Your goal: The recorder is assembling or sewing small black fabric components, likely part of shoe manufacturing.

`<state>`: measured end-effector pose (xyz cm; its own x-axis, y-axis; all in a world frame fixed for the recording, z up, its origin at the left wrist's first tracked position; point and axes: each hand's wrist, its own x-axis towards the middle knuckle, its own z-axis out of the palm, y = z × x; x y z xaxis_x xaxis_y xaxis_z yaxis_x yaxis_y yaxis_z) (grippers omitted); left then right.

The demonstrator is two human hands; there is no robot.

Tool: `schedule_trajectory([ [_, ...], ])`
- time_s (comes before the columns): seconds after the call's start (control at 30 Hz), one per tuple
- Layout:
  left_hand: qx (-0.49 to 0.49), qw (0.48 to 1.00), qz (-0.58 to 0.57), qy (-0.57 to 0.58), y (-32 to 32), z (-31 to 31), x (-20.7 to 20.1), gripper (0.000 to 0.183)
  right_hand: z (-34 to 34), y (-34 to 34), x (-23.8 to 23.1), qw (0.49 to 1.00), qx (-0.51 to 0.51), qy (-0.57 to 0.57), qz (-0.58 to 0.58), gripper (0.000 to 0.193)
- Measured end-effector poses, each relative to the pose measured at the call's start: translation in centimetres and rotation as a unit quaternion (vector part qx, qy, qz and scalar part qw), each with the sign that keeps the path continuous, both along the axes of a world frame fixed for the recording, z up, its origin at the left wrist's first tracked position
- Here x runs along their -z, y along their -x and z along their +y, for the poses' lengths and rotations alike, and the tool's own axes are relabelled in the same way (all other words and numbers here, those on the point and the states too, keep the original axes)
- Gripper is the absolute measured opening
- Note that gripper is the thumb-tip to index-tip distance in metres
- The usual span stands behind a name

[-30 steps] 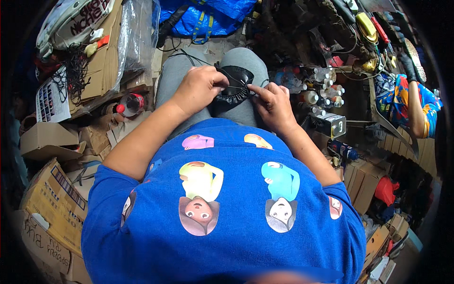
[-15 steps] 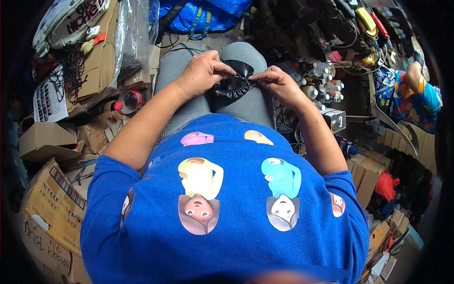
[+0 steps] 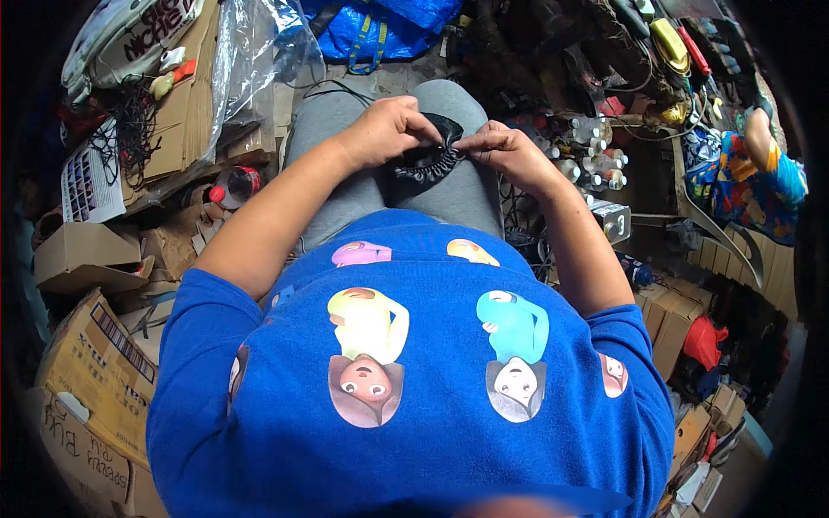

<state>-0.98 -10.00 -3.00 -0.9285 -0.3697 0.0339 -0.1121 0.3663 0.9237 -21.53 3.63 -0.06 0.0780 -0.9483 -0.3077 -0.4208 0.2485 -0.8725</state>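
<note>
Blk ruffled piece (image 3: 430, 170) on R leg of grey pants (image 3: 466, 192). R hand (image 3: 508, 154): fingers pinch its R edge. L hand (image 3: 389, 129): fingertips at it, can't tell grip. Prob. light, soft, slick; hold by gathered rim.

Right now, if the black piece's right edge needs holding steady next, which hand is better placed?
Probably the right hand: it pinches the black piece at that edge, while the left hand reaches over the piece from the opposite side.
</note>
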Motion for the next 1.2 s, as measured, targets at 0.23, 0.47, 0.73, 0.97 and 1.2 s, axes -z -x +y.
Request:
schedule_trajectory([
  [0.23, -0.036, 0.997, -0.063, 0.015, -1.2, 1.1, -1.5, 0.025, 1.1, -1.0, -0.4, 0.982, 0.102, -0.091, -0.135, 0.030],
  [0.47, -0.049, 0.963, -0.032, -0.264, 0.5, 2.2, 1.0, 0.009, 0.0, -2.0, -0.6, 0.980, 0.137, -0.072, -0.127, 0.018],
  [0.73, -0.080, 0.995, -0.051, -0.034, -1.7, 0.0, -0.5, 0.011, -0.1, 0.6, -0.1, 0.973, 0.147, -0.073, -0.161, 0.015],
  [0.97, 0.005, 0.989, -0.144, 0.035, 0.4, 1.2, -2.7, 0.013, 4.5, 1.2, 2.0, 0.986, 0.132, -0.029, -0.097, 0.020],
  [1.2, 0.064, 0.985, -0.045, 0.157, 0.8, 0.7, -2.1, 0.013, 1.0, 2.9, -4.0, 0.984, 0.172, 0.013, 0.045, 0.022],
])
